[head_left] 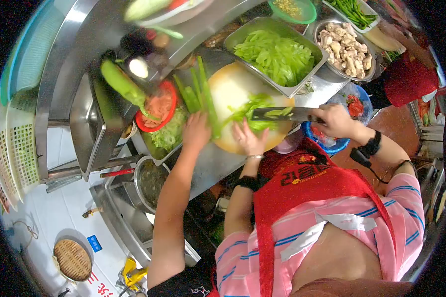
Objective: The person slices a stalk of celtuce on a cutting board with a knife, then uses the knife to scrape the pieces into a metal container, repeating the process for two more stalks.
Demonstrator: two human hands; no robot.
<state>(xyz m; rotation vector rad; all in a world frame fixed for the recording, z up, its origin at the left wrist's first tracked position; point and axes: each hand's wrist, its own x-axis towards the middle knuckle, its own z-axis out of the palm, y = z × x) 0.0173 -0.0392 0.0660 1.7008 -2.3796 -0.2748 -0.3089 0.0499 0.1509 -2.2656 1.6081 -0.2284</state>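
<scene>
Green slices (255,105), left hand (250,141) splayed, seemingly touching, right hand (335,121) gripping knife (285,114), tray (309,74) at board (223,88) edge

From here, the right fingers (322,114) mostly cover the handle of the knife (282,114), a co-worker's hand (197,129) is blurred, and the white dish (169,19) runs out of sight.

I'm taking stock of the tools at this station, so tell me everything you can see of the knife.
The knife has a broad, dark, metallic-looking blade with a few light green slices lying on its face. The right hand grips it and hides most of the handle. From there the blade points toward the picture's left, over the round cutting board, its far end among cut green pieces, close to the left hand. Whether its edge touches the board can't be made out.
</scene>
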